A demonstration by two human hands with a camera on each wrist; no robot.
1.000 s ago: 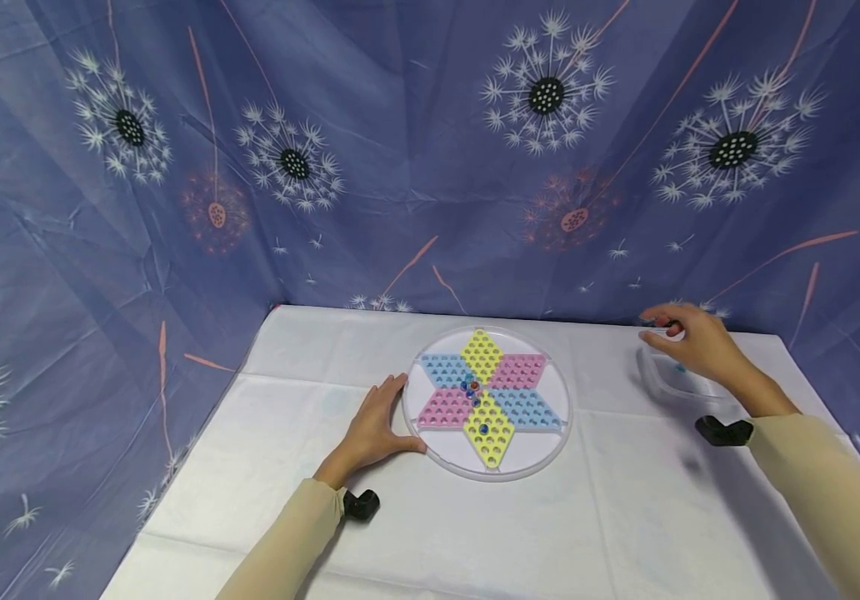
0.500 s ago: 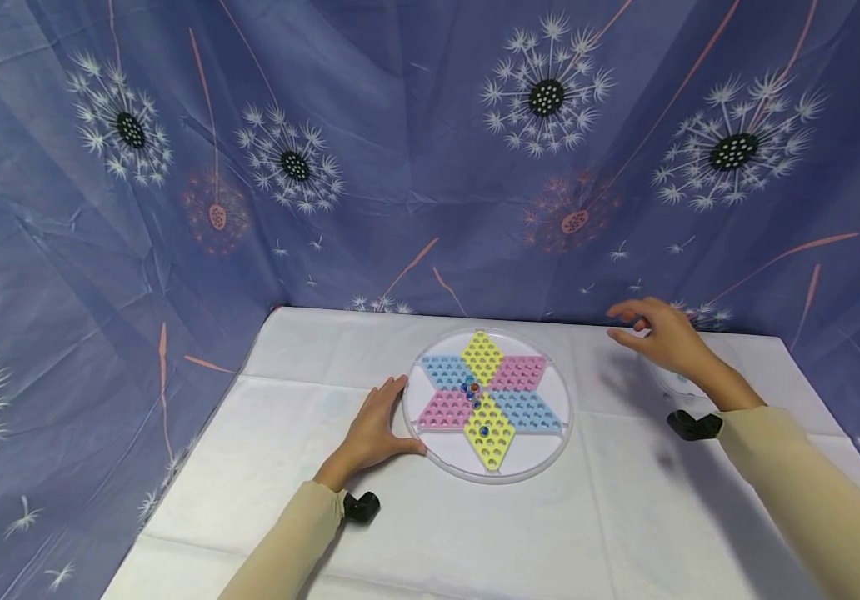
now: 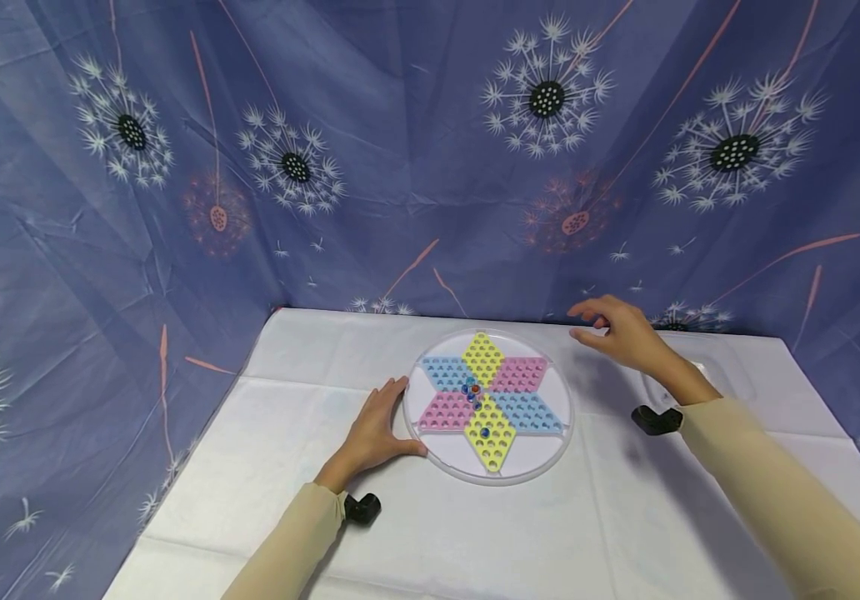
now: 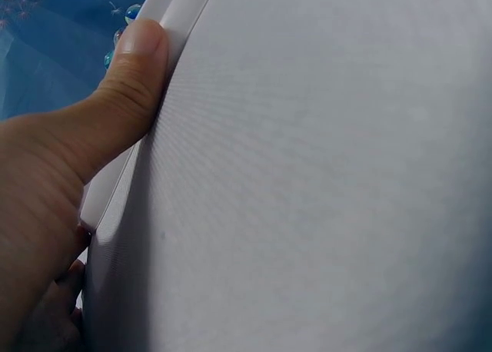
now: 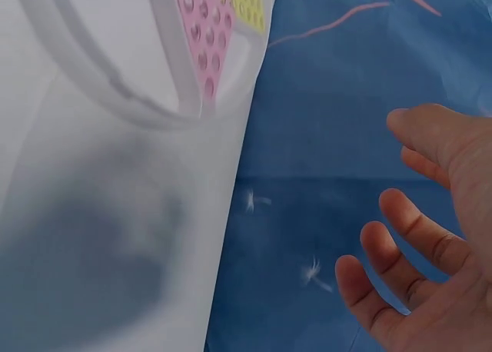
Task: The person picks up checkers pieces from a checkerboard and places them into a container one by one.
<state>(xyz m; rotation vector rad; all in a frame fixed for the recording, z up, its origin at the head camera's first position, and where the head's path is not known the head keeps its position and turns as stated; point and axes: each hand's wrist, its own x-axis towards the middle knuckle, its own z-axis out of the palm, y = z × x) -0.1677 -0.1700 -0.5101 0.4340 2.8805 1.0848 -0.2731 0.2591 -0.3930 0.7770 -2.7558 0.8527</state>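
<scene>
A round Chinese checkers board [image 3: 542,450] with a six-pointed star of yellow, pink and blue holes lies mid-table. A small cluster of glass marbles [image 3: 472,392] sits near the star's centre, and a single blue marble [image 3: 485,432] rests in the near yellow point. My left hand [image 3: 373,429] rests against the board's left rim, thumb and fingers spread wide; in the left wrist view the thumb [image 4: 131,83] lies along the rim. Raised above the table's back right, my right hand [image 3: 621,333] has its thumb and forefinger apart. No object shows between its fingers [image 5: 400,206].
Behind the right forearm stands a clear plastic container [image 3: 655,392], partly hidden. The white tablecloth [image 3: 505,542] covers the table, and a blue dandelion-print curtain [image 3: 415,150] hangs along its back and left. Each wrist carries a small black camera [image 3: 361,508].
My right hand has moved left from over the clear container toward the board, fingers held much the same. The left hand, board and marbles have stayed in place.
</scene>
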